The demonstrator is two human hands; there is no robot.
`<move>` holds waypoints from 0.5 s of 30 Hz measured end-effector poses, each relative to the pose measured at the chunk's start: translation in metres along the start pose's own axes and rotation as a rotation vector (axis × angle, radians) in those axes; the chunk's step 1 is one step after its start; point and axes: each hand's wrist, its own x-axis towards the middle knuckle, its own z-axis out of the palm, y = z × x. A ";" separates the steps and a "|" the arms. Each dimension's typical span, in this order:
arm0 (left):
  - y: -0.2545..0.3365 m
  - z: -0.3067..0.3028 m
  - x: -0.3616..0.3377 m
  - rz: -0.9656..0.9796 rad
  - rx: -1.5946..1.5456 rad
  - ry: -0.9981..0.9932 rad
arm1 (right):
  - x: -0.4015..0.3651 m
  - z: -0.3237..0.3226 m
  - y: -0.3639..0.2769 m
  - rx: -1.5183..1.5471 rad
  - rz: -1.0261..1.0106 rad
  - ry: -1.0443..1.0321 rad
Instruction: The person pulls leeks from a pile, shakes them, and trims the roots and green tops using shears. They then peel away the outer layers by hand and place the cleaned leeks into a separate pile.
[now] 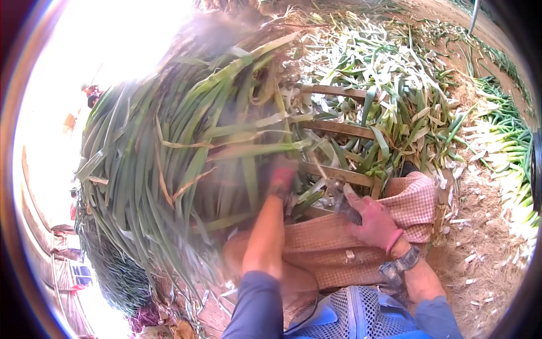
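Observation:
My left hand [282, 176], in a pink-red glove, is smeared by motion at the right edge of a big heap of green onions [135, 152]. Long green leaves lie around and above it, some blurred too; whether its fingers hold a stalk I cannot make out. My right hand [375, 223], in a pink glove, is closed around what looks like an air blow gun [341, 198] with a dark grip. Its thin metal nozzle points up and left, close to my left hand.
Wooden slats [339, 129] form a rack before me, with a pile of stripped leaves [389, 73] beyond. At right, cleaned green onions [508, 141] lie on ground strewn with root scraps [480, 243]. A checked cloth [327, 248] covers my legs. Another dark green bundle [116, 271] stands lower left.

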 end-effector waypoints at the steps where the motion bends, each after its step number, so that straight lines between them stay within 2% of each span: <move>1: 0.003 -0.005 -0.010 -0.013 -0.062 -0.043 | 0.004 -0.002 -0.001 0.000 0.003 -0.006; 3: -0.007 -0.002 -0.024 -0.027 -0.128 -0.087 | 0.014 -0.008 -0.005 -0.020 0.065 0.002; 5: -0.046 0.026 -0.036 0.270 -0.398 -0.125 | 0.013 -0.009 -0.009 -0.037 0.053 -0.019; 6: -0.055 0.032 -0.049 0.305 -0.510 -0.169 | 0.012 -0.008 -0.010 -0.029 0.037 -0.011; 8: -0.063 0.027 -0.074 0.263 -0.551 -0.223 | 0.007 -0.006 -0.014 -0.020 0.029 -0.014; 10: -0.073 0.030 -0.086 0.223 -0.593 -0.277 | 0.000 -0.009 -0.022 -0.060 0.096 -0.204; 12: -0.081 0.040 -0.084 0.222 -0.678 -0.359 | -0.009 -0.005 -0.024 -0.079 0.118 -0.223; 15: -0.087 0.057 -0.078 0.263 -0.693 -0.337 | -0.011 -0.003 -0.027 -0.138 0.167 -0.293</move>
